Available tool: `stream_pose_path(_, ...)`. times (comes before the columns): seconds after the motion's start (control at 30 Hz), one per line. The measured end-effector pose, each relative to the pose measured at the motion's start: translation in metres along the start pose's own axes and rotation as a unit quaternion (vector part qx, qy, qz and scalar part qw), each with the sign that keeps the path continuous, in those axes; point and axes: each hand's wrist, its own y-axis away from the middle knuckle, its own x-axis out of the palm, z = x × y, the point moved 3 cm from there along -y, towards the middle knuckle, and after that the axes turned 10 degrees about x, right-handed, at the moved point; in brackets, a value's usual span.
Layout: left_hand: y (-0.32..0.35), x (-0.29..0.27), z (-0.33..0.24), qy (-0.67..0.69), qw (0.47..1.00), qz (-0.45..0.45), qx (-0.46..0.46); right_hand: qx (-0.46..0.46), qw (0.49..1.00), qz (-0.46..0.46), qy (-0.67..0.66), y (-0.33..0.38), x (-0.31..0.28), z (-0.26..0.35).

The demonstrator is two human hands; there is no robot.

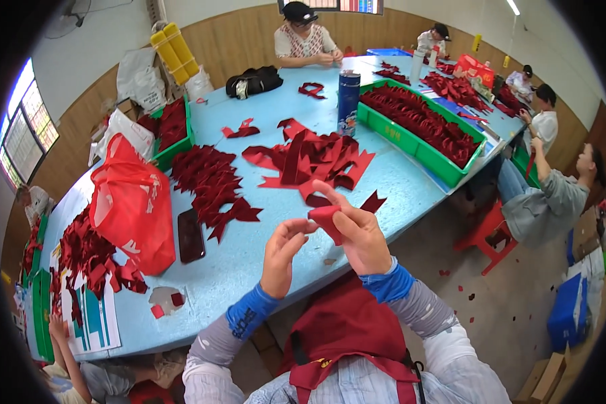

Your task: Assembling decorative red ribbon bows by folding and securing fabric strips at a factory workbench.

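Note:
My right hand (365,239) pinches a folded dark red ribbon (326,221) between thumb and fingers, above the table's near edge. A notched ribbon end (373,202) shows just past that hand; whether it belongs to the same piece I cannot tell. Close by on the left, my left hand (281,254) has its fingers loosely bent and apart, the fingertips near the ribbon's edge. It appears to grip nothing. A loose heap of red ribbon pieces (310,158) lies beyond my hands. Left of it, folded ribbon bows (209,182) are laid in overlapping rows.
On the blue table (249,269) are a black phone (190,236), a red plastic bag (133,209), a blue bottle (348,104), a ribbon-filled green crate (411,138) and another green crate (175,151). Several people sit around it. A red stool (486,232) stands at right.

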Motion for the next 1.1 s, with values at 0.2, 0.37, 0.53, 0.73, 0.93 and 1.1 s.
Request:
stream_pose_path(0.2, -0.010, 0.033, -0.030, -0.128, 0.981, 0.044, 0.141, -0.069, 0.995, 0.011, 0.067, 0.012, -0.010, -0.007)
stream_pose_path(0.37, -0.020, 0.036, -0.024, -0.092, 0.993, 0.073, 0.009, -0.066, 0.997, 0.022, 0.036, 0.016, -0.022, -0.010)
stream_pose_path(0.53, -0.021, 0.042, -0.026, -0.119, 0.991, 0.059, 0.004, -0.071, 0.996, -0.004, 0.050, 0.017, -0.021, 0.003)
stream_pose_path(0.73, -0.019, 0.043, -0.017, -0.150, 0.986, 0.067, 0.000, -0.118, 0.987, 0.053, 0.091, 0.015, -0.019, 0.024)
stream_pose_path(0.93, -0.027, 0.037, -0.033, -0.104, 0.994, 0.039, 0.000, -0.268, 0.894, 0.080, 0.349, 0.031, -0.008, 0.050)
stream_pose_path(1.1, -0.037, 0.038, -0.046, -0.059, 0.997, -0.013, 0.038, -0.396, 0.807, 0.090, 0.429, 0.066, 0.003, 0.074)
